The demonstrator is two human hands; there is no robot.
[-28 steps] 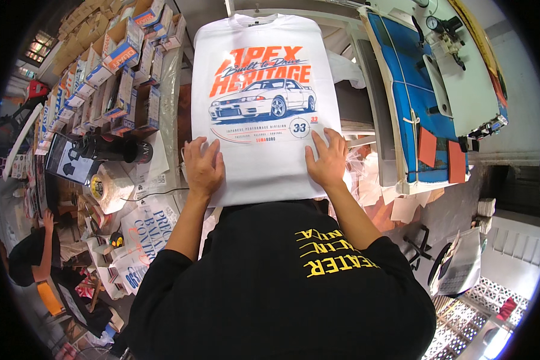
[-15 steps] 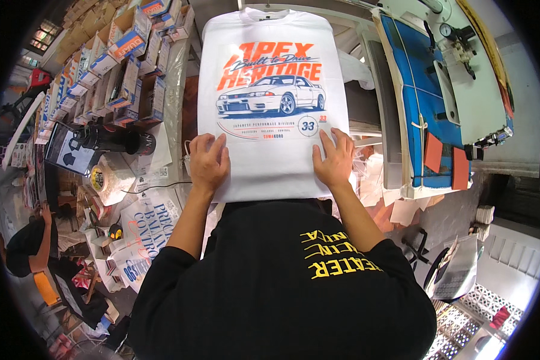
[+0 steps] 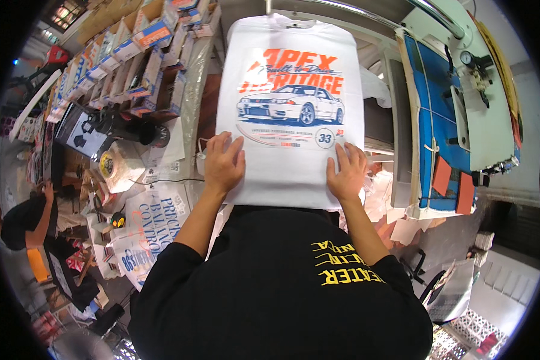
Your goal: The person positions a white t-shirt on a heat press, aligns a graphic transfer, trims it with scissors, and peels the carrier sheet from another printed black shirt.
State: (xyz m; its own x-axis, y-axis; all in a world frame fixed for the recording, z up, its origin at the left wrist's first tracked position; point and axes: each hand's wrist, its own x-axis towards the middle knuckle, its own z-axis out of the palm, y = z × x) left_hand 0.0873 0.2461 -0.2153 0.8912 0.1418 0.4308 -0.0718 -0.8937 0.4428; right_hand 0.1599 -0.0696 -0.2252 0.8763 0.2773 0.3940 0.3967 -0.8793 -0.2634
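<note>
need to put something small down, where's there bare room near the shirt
Plain cloth shows on the white shirt between left hand and right hand, below the print. A smaller patch lies on the blue pad, just above the red pieces. The left is crowded: open boxes, a black cylinder.

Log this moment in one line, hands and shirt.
left hand: open, on white shirt, left edge; right hand: open, on shirt, right edge; shirt: spread, car print up; rightward: blue pad
</note>
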